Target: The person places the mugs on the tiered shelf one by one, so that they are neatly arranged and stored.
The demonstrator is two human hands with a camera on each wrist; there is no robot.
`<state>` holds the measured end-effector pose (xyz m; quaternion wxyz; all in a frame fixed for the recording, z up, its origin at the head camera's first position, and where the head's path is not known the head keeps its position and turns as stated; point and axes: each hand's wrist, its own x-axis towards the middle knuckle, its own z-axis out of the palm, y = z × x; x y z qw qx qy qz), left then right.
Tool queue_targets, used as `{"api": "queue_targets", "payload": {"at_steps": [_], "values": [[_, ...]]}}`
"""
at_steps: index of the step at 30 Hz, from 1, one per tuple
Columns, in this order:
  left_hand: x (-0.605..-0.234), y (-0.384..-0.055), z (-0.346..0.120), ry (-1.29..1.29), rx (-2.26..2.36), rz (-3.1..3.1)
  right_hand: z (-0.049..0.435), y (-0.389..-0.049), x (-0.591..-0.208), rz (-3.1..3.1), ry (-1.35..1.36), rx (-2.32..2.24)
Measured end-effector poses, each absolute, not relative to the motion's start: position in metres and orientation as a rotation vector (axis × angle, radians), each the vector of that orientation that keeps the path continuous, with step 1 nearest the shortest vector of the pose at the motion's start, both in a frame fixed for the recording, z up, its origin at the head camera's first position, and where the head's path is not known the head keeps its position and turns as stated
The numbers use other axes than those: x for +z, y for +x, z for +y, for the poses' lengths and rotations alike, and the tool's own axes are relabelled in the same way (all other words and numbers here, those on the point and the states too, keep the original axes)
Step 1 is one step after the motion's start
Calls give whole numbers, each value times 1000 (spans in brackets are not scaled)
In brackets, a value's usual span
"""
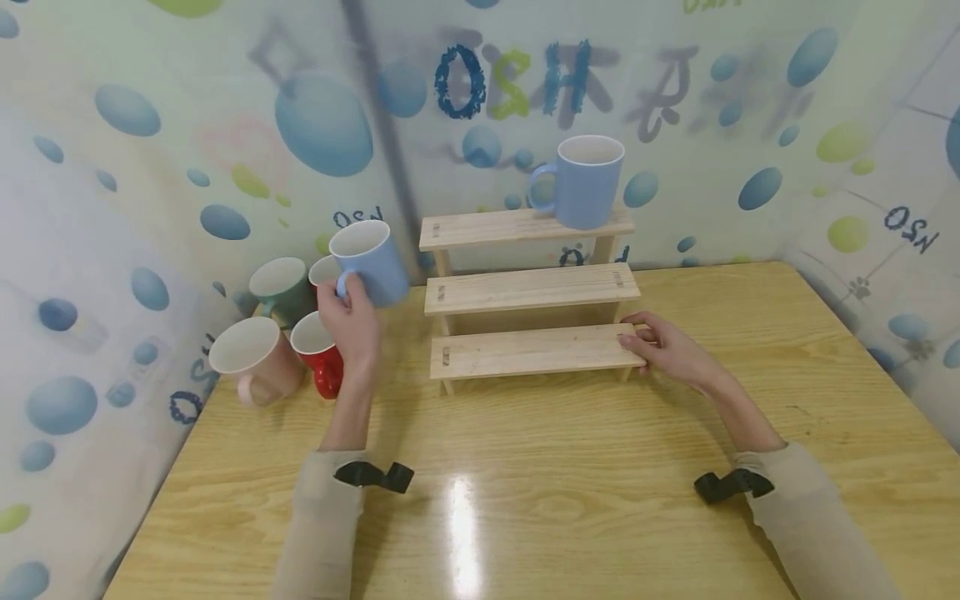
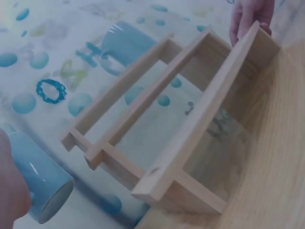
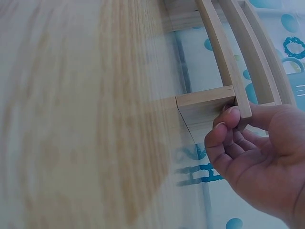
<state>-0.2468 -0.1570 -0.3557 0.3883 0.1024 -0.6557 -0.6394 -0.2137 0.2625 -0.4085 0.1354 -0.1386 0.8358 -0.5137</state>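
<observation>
My left hand point(image 1: 351, 327) grips a light blue mug point(image 1: 377, 265) by its handle, holding it raised to the left of a three-tier wooden shelf point(image 1: 532, 350). In the left wrist view that mug point(image 2: 40, 176) appears at the lower left, partly hidden by the hand. At the shelf's right end, my right hand point(image 1: 671, 350) pinches the end of the lowest board, thumb on top; the right wrist view shows the fingertips point(image 3: 220, 131) curled at the board's end point(image 3: 238, 102). Another light blue mug point(image 1: 589, 183) stands upright on the top board, handle to the left.
Left of the shelf stand a pink mug point(image 1: 258, 362), a green mug point(image 1: 281, 287), a red mug point(image 1: 327, 367) and another mug point(image 1: 324, 271) mostly hidden by my left hand. The wooden table point(image 1: 570, 500) meets a patterned curtain point(image 1: 225, 150) behind and at the sides.
</observation>
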Motion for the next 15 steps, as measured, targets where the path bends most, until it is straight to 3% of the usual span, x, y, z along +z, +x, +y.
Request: {"api": "queue_targets", "payload": {"at_steps": [15], "values": [[-321,-229,-147,97,-1756,-1536,263,-214,-409,2395,-371,-1502]]}}
